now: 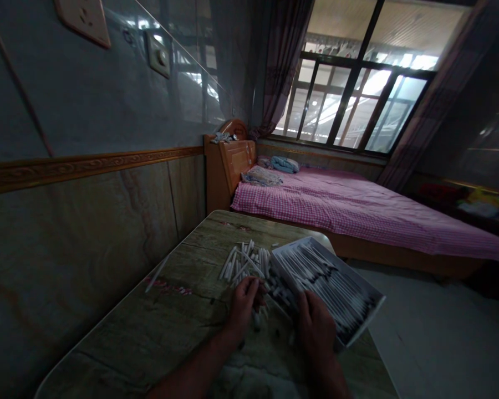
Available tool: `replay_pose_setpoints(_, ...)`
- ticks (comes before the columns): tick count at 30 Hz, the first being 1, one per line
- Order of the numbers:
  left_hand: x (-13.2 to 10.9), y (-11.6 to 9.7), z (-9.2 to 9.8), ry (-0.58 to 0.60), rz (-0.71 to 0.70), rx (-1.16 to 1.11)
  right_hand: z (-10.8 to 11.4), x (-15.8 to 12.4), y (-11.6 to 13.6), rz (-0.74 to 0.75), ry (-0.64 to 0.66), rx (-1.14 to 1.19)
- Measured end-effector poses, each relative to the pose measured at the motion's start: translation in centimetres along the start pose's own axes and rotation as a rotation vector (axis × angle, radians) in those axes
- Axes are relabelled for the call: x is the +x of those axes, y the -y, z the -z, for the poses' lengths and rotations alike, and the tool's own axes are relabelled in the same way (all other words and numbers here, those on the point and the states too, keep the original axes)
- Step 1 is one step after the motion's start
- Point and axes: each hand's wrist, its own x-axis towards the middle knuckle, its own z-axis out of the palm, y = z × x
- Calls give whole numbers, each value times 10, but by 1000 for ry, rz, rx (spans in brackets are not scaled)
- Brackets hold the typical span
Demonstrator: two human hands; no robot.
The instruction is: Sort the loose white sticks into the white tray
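Your left hand [244, 300] is curled by the tubes [243, 265] on the table [183, 316], your right hand [318, 324] bent at the box [367, 320]; I can't tell what either grasps. Their closeness probably shortens your reach.

Dim light; glossy tiled wall [87, 100] at left, pink-checked bed [336, 199] below bright window [353, 100].

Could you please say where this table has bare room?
The table looks bare between the left forearm and wall, nearer than the lone stick. Crowded: beyond the left hand, with white sticks, and around the right hand and box.
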Motion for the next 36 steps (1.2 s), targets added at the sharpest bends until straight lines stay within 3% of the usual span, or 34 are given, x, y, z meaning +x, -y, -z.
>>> replay_pose_setpoints(3, 0, 1, 1, 8, -4, 4, 14, 3, -5, 6, -50, -49)
replay_pose_setpoints(7, 0, 1, 1, 6, -14, 9, 27, 11, -21, -45, -74, -276)
replay_pose_setpoints(11, -1, -1, 0, -17, -21, 15, 34, 17, -26, -82, 64, -480)
replay_pose_setpoints(16, -1, -2, 1, -37, -37, 39, 56, 22, -21, -150, 223, -489)
replay_pose_setpoints(20, -2, -2, 2, -44, -59, 57, 79, 21, -31, -227, 384, -544)
replay_pose_setpoints(23, -1, -2, 3, -56, -77, 69, 88, 13, -42, -191, 421, -552)
replay_pose_setpoints(28, -1, -5, 6, -83, -97, 102, 91, -1, -48, -105, 276, -510)
replay_pose_setpoints(33, -1, -12, 12, -123, -180, 153, 93, -10, -45, 70, 353, -572)
replay_pose_setpoints(36, 2, -12, 18, -156, -294, 244, 86, -18, -33, 88, 356, -607)
